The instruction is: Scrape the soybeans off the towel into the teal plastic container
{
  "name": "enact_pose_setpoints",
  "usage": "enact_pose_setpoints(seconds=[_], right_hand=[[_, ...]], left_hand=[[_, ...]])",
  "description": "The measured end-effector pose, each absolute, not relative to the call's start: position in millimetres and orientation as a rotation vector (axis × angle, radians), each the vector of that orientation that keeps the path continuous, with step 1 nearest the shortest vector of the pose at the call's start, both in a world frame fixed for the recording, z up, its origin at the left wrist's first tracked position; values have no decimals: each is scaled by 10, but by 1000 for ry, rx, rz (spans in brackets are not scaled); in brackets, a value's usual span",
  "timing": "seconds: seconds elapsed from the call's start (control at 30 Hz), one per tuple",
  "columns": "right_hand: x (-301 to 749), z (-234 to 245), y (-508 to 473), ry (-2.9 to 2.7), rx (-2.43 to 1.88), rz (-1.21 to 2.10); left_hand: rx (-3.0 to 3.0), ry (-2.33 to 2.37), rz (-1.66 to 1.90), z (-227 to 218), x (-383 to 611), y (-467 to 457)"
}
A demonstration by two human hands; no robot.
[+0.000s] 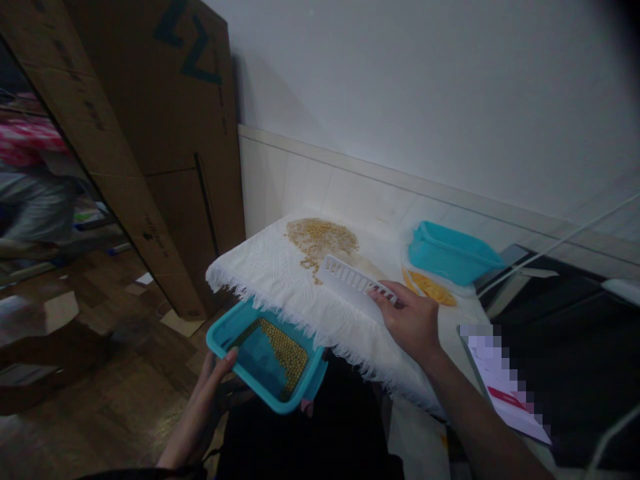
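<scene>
My left hand [214,375] grips the near left rim of a blue plastic container [251,385], thumb over the edge. It is held tilted just below the fringed edge of a white cloth [260,267]. Yellowish beans [286,352] lie along its far and right sides. My right hand [413,320] is closed on the end of a white slotted plastic piece [345,283], which stands on edge on the cloth. Beyond its far end spreads a pile of pale grains and beans [320,232], with a few stray ones trailing toward the piece.
A second blue container [450,253] stands at the back right beside something orange-yellow [433,287]. Right of the cloth are a black surface [550,333], a partly blurred printed sheet [505,387] and a white cable [565,237]. A tall cardboard box [165,133] rises at left; a person [33,167] is behind it.
</scene>
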State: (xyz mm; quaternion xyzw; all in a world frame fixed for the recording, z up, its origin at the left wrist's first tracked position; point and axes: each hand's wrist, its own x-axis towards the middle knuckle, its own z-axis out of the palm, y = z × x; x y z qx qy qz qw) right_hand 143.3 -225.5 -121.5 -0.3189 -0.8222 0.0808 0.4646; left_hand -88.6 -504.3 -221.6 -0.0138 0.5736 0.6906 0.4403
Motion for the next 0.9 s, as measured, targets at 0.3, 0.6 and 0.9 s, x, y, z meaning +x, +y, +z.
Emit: enact_pose_setpoints(seconds=[0.3, 0.6, 0.9], right_hand=[[1428, -1188, -2297, -2041, -715, 236], [1252, -1150, -2322, -2162, -556, 307], [1177, -1129, -2739, -2186, -358, 180]], left_hand=[[-32, 1505, 1707, -2297, -928, -5052], [1, 1490, 1678, -2248, -936, -5080], [-63, 1456, 1694, -2187, -888, -5051]])
